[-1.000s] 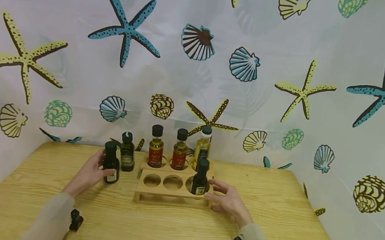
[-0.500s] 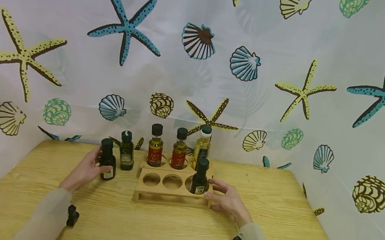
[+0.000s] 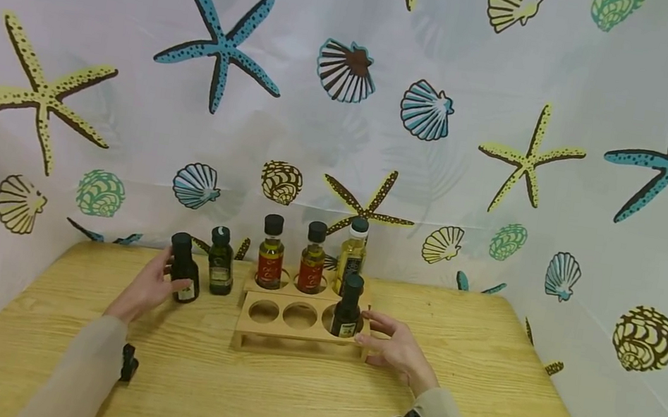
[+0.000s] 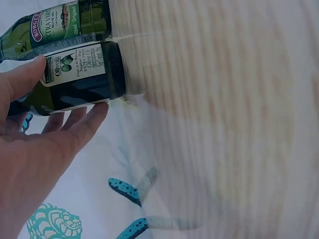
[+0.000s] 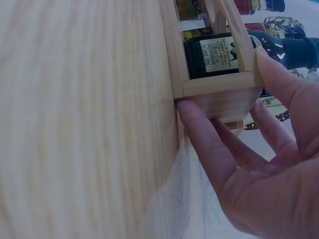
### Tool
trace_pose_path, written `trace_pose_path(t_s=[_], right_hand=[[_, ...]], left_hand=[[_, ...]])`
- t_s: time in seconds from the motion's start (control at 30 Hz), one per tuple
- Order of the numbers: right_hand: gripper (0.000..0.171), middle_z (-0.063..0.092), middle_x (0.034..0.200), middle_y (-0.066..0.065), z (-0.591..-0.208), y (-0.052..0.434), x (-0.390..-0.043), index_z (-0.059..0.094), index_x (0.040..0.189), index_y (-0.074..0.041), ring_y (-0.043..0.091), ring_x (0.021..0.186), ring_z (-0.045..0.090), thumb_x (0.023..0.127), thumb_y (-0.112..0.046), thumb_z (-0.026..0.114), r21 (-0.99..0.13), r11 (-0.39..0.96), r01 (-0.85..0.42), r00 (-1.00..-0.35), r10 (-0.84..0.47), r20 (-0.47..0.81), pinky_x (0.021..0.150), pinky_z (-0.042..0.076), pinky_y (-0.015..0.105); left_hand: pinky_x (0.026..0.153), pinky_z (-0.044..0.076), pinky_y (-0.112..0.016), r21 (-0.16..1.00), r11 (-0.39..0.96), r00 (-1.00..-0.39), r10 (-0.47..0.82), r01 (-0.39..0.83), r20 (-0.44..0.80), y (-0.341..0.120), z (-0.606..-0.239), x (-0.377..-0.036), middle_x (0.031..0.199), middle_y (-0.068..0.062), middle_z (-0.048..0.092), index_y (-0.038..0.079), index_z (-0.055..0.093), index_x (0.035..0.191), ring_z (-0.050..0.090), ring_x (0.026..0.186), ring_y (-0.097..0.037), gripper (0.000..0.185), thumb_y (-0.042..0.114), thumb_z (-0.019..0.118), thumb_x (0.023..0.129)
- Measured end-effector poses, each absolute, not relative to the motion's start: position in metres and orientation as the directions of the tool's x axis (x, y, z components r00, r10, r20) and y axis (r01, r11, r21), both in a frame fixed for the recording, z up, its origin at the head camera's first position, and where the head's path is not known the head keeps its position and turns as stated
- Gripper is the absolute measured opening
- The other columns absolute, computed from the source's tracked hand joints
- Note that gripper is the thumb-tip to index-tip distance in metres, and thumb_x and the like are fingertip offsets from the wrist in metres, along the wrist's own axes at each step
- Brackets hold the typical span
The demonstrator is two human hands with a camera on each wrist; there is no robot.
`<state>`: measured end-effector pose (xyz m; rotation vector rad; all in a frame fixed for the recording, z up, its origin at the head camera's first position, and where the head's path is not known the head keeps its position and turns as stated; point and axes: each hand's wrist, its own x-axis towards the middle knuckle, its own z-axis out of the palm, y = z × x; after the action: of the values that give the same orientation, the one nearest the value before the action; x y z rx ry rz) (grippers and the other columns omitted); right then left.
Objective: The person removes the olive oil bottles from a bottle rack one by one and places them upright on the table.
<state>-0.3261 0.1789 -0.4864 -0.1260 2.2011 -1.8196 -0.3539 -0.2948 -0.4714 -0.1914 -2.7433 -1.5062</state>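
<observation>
The left hand holds a dark bottle standing on the table at about nine o'clock from the rack. In the left wrist view the thumb lies on the label and the fingers lie nearly straight along the other side, a light pinch rather than a full wrap. A second bottle stands just beside it at three o'clock, close enough that the two look to be touching near their bases in the wrist view. The right hand rests relaxed, its fingers straight against the rack's right end, thumb on the upper edge and a fingertip at the lower corner, gripping nothing round. The rack's front row has a dark bottle in its right hole and two free holes to its left; the back row carries three bottles. To handle the held bottle well, I judge the grip should sit low on the body, around the label, firm enough that the glass does not slip, and the bottle should come straight up before going sideways so it does not knock its neighbour; the right hand's bracing should keep the rack from sliding. The held bottle stands upright, its long axis vertical, black cap up, label turned toward the person.
</observation>
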Motion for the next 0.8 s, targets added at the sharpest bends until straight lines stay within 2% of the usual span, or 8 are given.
trace_pose_path(t_s=[0.17,0.57,0.67,0.8], right_hand=[[0.062,0.038,0.152,0.022,-0.485,0.179,-0.325,0.055,0.142,-0.02,0.043,0.133,0.045,0.085,-0.023,0.078,-0.973,0.201,0.115,-0.957,-0.241,-0.163,0.083,0.059,0.045],[0.061,0.036,0.153,0.022,-0.485,0.179,-0.325,0.053,0.143,-0.019,0.044,0.136,0.042,0.086,-0.021,0.076,-0.976,0.189,0.11,-0.956,-0.248,-0.156,0.084,0.058,0.045],[0.061,0.037,0.153,0.022,-0.485,0.18,-0.325,0.053,0.143,-0.019,0.043,0.136,0.042,0.086,-0.021,0.076,-0.976,0.19,0.108,-0.957,-0.246,-0.153,0.084,0.058,0.045],[0.061,0.038,0.152,0.021,-0.485,0.18,-0.325,0.054,0.142,-0.02,0.043,0.136,0.042,0.086,-0.022,0.077,-0.975,0.192,0.11,-0.956,-0.247,-0.156,0.084,0.059,0.045]], left_hand=[[0.105,0.033,-0.069,0.848,0.52,-0.994,0.096,0.101,0.06,-0.295,-0.473,-0.357,0.154,-0.036,0.014,0.001,0.0,0.157,0.02,0.138,-0.059,0.081,0.012,0.056,0.1],[0.105,0.036,-0.066,0.835,0.547,-0.997,0.071,0.066,0.033,-0.304,-0.474,-0.364,0.157,-0.035,0.009,0.0,-0.006,0.156,0.021,0.14,-0.056,0.085,0.018,0.056,0.1],[0.106,0.037,-0.065,0.831,0.553,-0.998,0.047,0.061,0.042,-0.303,-0.475,-0.364,0.156,-0.035,0.014,0.0,-0.001,0.157,0.024,0.14,-0.055,0.085,0.024,0.058,0.1],[0.105,0.038,-0.063,0.826,0.56,-0.997,0.008,0.065,0.073,-0.3,-0.477,-0.362,0.153,-0.035,0.025,0.0,0.013,0.156,0.03,0.137,-0.054,0.081,0.031,0.06,0.099]])
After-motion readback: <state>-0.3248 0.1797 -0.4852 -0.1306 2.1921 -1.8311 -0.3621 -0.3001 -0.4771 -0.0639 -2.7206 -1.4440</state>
